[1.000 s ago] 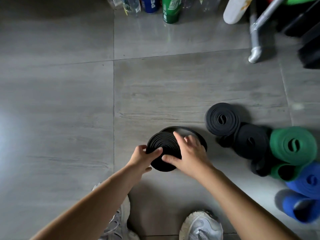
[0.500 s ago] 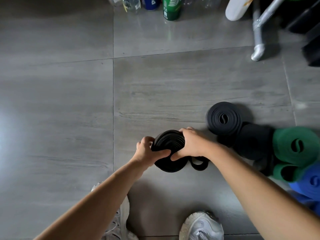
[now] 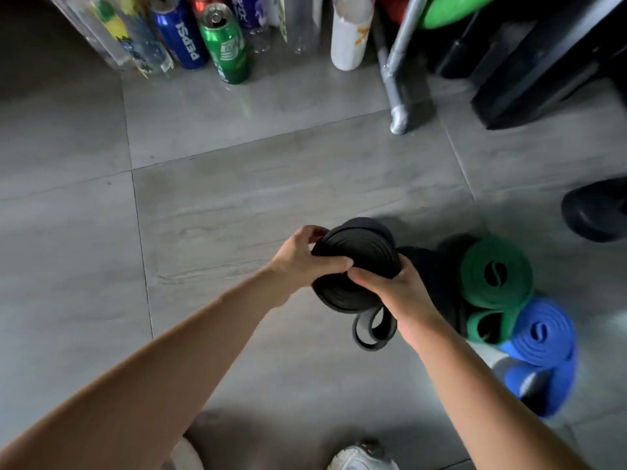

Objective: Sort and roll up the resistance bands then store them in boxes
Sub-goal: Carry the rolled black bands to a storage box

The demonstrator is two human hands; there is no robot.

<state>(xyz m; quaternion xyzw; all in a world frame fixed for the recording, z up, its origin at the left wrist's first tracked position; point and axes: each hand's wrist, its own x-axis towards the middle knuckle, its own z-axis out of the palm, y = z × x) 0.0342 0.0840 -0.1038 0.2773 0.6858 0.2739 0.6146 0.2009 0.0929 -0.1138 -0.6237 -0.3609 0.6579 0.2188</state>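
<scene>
The coiled band (image 3: 356,259) is matte black, and toward the floor's right edge lie green rolls (image 3: 495,271) and bright blue rolls (image 3: 543,330). The floor (image 3: 237,198) is grey tile with faint pale streaks and thin dark joints. Along its far edge stand a blue can (image 3: 181,35) with white lettering, a green can (image 3: 225,45) with white print, a white bottle (image 3: 349,32) and a silver-grey tube (image 3: 393,72).

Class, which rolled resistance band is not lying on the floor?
The black roll gripped by the left hand and right hand; the green rolls, blue rolls and other black rolls lie on the floor.
</scene>
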